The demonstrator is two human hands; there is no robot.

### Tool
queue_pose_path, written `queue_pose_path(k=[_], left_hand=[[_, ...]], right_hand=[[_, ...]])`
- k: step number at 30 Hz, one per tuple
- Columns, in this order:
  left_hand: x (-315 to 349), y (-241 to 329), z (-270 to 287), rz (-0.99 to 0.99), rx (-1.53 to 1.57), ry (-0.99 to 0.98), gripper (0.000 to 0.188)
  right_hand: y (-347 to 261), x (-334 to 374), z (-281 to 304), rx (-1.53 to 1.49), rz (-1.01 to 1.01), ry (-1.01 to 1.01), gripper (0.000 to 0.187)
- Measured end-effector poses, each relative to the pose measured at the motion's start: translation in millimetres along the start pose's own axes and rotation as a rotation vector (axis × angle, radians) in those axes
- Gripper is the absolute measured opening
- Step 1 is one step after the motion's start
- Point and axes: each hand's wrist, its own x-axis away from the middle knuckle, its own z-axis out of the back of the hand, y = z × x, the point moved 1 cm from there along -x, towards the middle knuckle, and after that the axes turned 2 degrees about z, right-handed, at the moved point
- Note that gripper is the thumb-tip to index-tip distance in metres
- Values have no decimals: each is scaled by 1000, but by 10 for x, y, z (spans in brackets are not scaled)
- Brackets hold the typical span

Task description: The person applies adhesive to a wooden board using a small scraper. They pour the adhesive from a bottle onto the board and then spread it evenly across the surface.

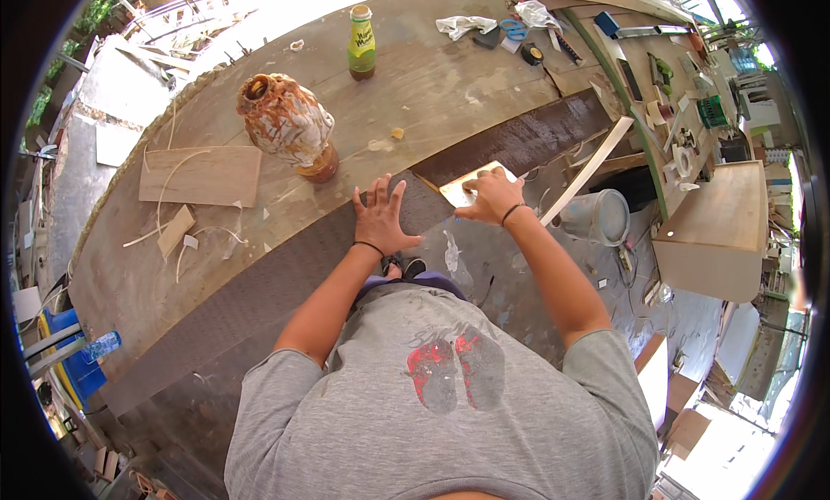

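Observation:
A long dark brown strip [251, 314] runs along the near edge of the wooden worktable. Its right part is a wet, glossy dark brown stretch [527, 135]. My left hand [380, 213] lies with fingers spread on the strip, left of the glossy part, holding nothing. In my right hand [494, 195] is a pale, flat rectangular spreader [467, 189], gripped from above at the near left end of the glossy stretch. The fingers partly hide it. Beyond my left hand stands a glue-crusted bottle [290, 124] with brown contents at its bottom.
A green-labelled bottle [361, 43] stands farther back. Scissors [514, 29], a tape measure [532, 54] and crumpled white plastic lie at the far right. Thin wood pieces [199, 176] and strips lie at left. A bucket [596, 217] and a wooden box [713, 232] are at right.

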Motion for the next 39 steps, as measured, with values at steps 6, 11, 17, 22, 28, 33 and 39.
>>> queue_pose_path(k=[6,11,17,22,28,33,39], left_hand=[[-22,20,-11,-4,-66,2,123],[43,-29,-42,-21,-17,48,133],[560,-282,-11,47,-58,102,137],[979,-665,238,176,-112,105,138],[991,-901,356,154,-124,-76,135],[1015,-918,275,84,-38,-6,132],[1018,-960,194,52,-6,84,121]], right_hand=[[315,467,-229,-73,-66,-52,65],[374,940,-308,-358,-10,259,62],[-50,872,-343,-447,162,351,66],[-605,628,-343,-448,263,349,66],[-1024,167,-487,-293,239,471,67],[-1137,53,-815,-195,181,534,68],[-1236,350,-449,-149,108,443,66]])
